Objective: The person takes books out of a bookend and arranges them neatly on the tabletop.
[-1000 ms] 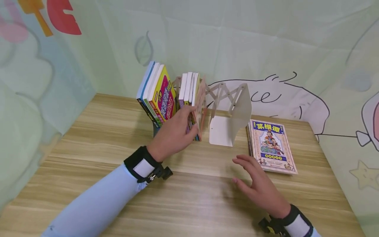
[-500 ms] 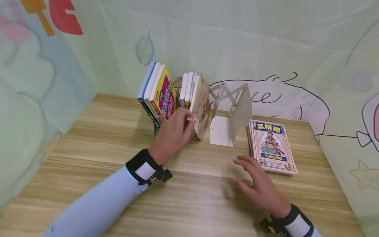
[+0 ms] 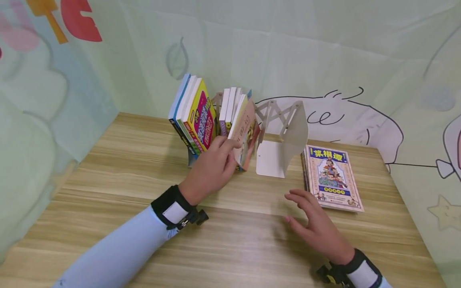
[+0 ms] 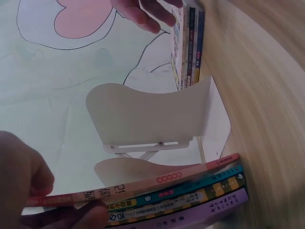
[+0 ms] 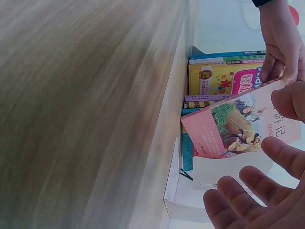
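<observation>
My left hand [image 3: 210, 170] pinches a thin pink comic book [image 3: 244, 130] with a reddish spine by its edge. In the right wrist view the book's illustrated cover [image 5: 238, 126] shows, tilted out from the row. Beside it stand several thinner upright books [image 3: 229, 105], their spines [image 4: 190, 200] close against it in the left wrist view. They sit in a white metal folding book rack [image 3: 296, 130]. My right hand [image 3: 318, 228] hovers over the table with fingers spread and relaxed, holding nothing, near a flat stack of comic books [image 3: 333, 176].
Taller books with a yellow cover [image 3: 201, 116] at the front lean at the rack's left end. The wood-grain table [image 3: 230, 248] meets a cartoon-printed wall cloth [image 3: 230, 48] at the back. A white rack plate [image 3: 271, 159] lies flat right of the pink book.
The pink book has tilted forward and to the right out of the row, and more of its cover shows. My left hand now pinches its edge. My right hand has barely moved.
</observation>
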`<state>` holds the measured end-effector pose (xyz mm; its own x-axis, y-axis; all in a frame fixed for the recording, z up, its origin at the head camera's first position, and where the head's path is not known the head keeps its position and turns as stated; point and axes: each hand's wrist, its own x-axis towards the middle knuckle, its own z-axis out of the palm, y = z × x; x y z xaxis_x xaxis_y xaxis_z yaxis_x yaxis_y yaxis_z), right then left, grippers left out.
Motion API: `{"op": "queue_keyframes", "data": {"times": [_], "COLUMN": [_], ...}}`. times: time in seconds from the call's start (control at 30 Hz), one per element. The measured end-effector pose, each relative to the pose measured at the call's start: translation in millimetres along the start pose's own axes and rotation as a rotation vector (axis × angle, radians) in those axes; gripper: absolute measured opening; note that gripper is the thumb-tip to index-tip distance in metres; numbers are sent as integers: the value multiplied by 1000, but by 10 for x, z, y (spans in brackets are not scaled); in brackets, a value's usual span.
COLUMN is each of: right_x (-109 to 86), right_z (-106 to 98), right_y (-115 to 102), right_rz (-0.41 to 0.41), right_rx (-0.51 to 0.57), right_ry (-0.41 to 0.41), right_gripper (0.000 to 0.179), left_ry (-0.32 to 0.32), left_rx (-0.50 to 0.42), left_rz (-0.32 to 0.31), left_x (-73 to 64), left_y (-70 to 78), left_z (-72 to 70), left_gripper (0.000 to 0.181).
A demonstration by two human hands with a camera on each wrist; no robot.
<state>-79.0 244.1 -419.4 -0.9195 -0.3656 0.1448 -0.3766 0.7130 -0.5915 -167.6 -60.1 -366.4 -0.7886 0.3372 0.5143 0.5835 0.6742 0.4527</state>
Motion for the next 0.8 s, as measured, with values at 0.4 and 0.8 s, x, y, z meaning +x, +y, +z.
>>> {"op": "queue_keyframes", "data": {"times": [0.4,0.8], "right_x": [-18,-27], "right_z": [10,1], "right_y": [6,34], "right_rz": [-14,-7], "right_rx": [-7,14], "right_ry": [11,9], "right_gripper": [51,50], "left_ry": [75,165], "left_rx": [12,-23], "left_rz": [-34,-31], "left_x": [-75,-123], "left_y": [-50,-37], "left_z": [16,-9], "left_gripper": [18,16]}}
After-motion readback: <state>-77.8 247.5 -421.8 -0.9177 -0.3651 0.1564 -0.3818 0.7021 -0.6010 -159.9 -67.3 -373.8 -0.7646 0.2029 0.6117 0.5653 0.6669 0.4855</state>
